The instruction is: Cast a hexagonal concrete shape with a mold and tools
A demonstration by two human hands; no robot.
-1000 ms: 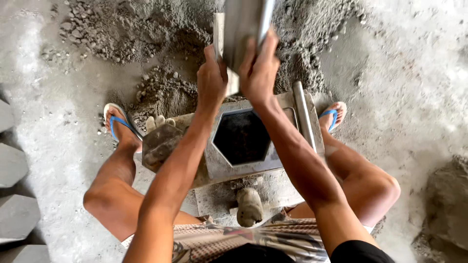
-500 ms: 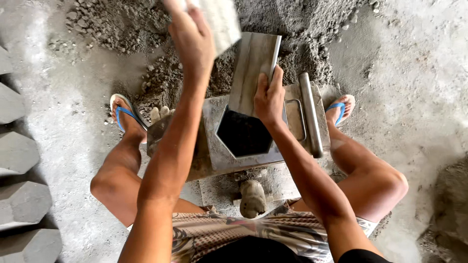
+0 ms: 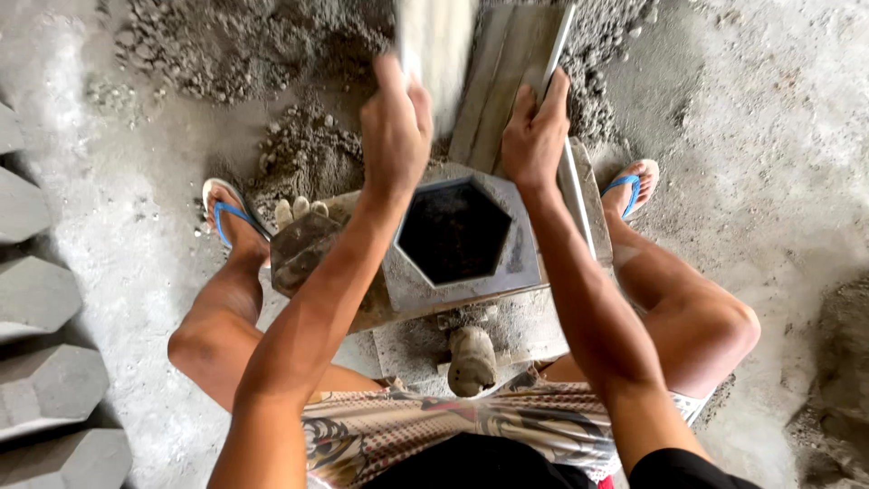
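A metal press with a hexagonal mould opening [image 3: 455, 232], dark inside, stands between my legs. My left hand [image 3: 395, 127] is raised above it and grips a pale flat plate [image 3: 437, 50], blurred by motion. My right hand [image 3: 536, 134] rests on the hinged metal lid [image 3: 510, 72] that stands swung back behind the mould, fingers curled over its edge. A rounded handle knob [image 3: 472, 359] sticks out at the near side of the press.
A heap of grey cement mix [image 3: 272, 45] lies beyond the press. Several grey hexagonal blocks [image 3: 41, 299] line the left edge. A dirty work glove [image 3: 299, 243] lies by my left foot. My feet wear blue sandals [image 3: 226, 213] on a dusty floor.
My left hand has swung the pale plate from above left towards the middle over the mould. My right hand has moved up the lid, which stays tilted back.
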